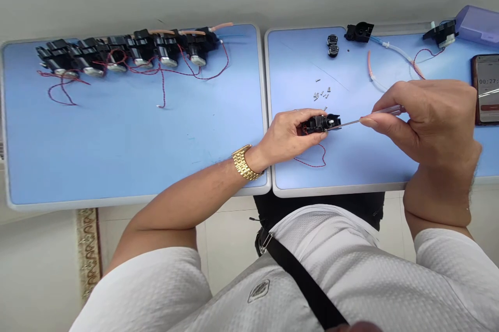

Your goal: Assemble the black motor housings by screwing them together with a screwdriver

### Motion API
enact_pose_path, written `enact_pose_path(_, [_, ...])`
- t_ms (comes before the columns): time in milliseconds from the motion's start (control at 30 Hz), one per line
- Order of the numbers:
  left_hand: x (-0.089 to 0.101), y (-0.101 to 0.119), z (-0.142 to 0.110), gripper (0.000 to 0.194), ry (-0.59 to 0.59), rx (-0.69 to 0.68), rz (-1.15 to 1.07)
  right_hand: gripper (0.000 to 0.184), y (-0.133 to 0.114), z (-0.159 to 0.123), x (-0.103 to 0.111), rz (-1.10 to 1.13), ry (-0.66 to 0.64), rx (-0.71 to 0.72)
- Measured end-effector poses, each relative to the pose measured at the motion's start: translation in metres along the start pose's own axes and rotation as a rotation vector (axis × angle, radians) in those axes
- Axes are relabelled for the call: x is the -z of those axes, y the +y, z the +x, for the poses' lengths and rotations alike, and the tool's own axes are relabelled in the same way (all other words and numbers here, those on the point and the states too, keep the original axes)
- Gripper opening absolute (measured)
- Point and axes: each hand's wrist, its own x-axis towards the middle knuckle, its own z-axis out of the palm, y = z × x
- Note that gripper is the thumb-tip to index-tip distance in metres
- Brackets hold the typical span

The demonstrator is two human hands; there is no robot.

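My left hand (290, 132) grips a small black plastic motor assembly (322, 123), with a twisted red wire (310, 162) trailing from it onto the blue table top. My right hand (424, 121) pinches a thin screwdriver (384, 112) whose shaft reaches across to the assembly. Its tip (340, 123) meets the assembly's right end. Several tiny metal screws (322, 91) lie just above the assembly, beyond my left hand's reach of contact. The screw hole at the tip is hidden.
A row of several finished black motor units (128, 51) with red wires and tan tubes lies on the left table (117, 140). Farther up stand round metal parts (332, 45), black housings (359, 32), clear tubing (390, 50), a phone timer (485, 88) and a purple box (477, 24).
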Motion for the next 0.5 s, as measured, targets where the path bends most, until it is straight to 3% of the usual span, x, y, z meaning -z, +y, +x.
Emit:
enact_pose_path(100, [0.000, 0.001, 0.000, 0.050, 0.000, 0.014, -0.001, 0.034, -0.003, 0.002, 0.003, 0.093, -0.062, -0.002])
enact_pose_path(233, [0.000, 0.000, 0.000, 0.051, -0.007, 0.016, -0.028, 0.016, -0.014, 0.004, 0.010, 0.195, -0.174, -0.111])
enact_pose_path(400, [-0.001, -0.001, 0.000, 0.049, -0.019, 0.017, -0.067, 0.014, -0.011, 0.002, -0.001, 0.137, -0.019, -0.073])
enact_pose_path(500, [-0.001, 0.000, 0.000, 0.046, -0.023, 0.008, -0.054, 0.035, -0.003, 0.000, -0.010, -0.003, 0.096, -0.040])
